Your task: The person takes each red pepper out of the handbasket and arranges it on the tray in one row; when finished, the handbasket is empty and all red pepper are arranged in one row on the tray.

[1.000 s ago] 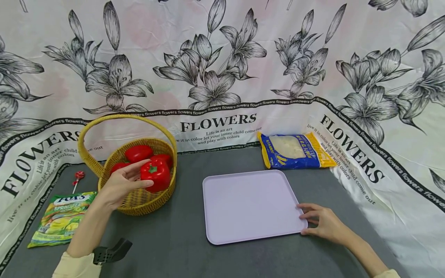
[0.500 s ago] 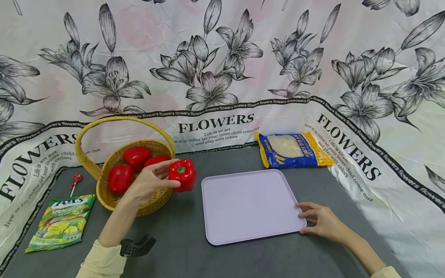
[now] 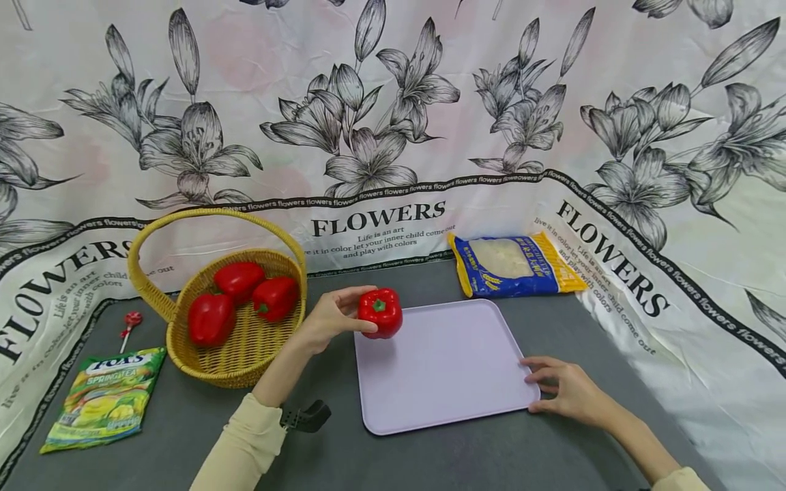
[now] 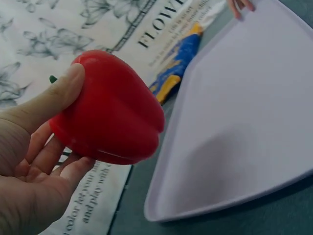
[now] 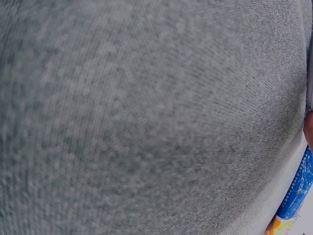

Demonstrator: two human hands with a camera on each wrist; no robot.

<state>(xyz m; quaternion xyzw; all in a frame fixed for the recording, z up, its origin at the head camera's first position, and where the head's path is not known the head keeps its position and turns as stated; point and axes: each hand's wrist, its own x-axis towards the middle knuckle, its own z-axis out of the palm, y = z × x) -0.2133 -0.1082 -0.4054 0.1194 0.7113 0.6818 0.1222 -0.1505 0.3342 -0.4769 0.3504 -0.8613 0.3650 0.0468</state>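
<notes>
A red bell pepper (image 3: 382, 312) with a green stem is gripped by my left hand (image 3: 327, 320), thumb on one side and fingers on the other. It hangs above the far left corner of a pale lilac tray (image 3: 445, 372); in the left wrist view a shadow falls on the tray beyond the pepper (image 4: 110, 110). At the tray's right edge, my right hand (image 3: 568, 392) rests its fingertips and thumb against the rim, fingers spread and slightly bent. Only a sliver of a finger (image 5: 308, 128) shows in the right wrist view.
To the left stands a yellow wicker basket (image 3: 245, 375) with a tall handle, holding three red peppers (image 3: 211, 319). A green FOX'S candy bag (image 3: 107, 399) and a red lollipop (image 3: 132, 319) lie left of it. A blue and yellow food packet (image 3: 516, 266) lies behind the tray.
My left hand has carried the pepper rightwards, out of the basket and across to the tray's left side. The right hand keeps its place at the tray's edge.
</notes>
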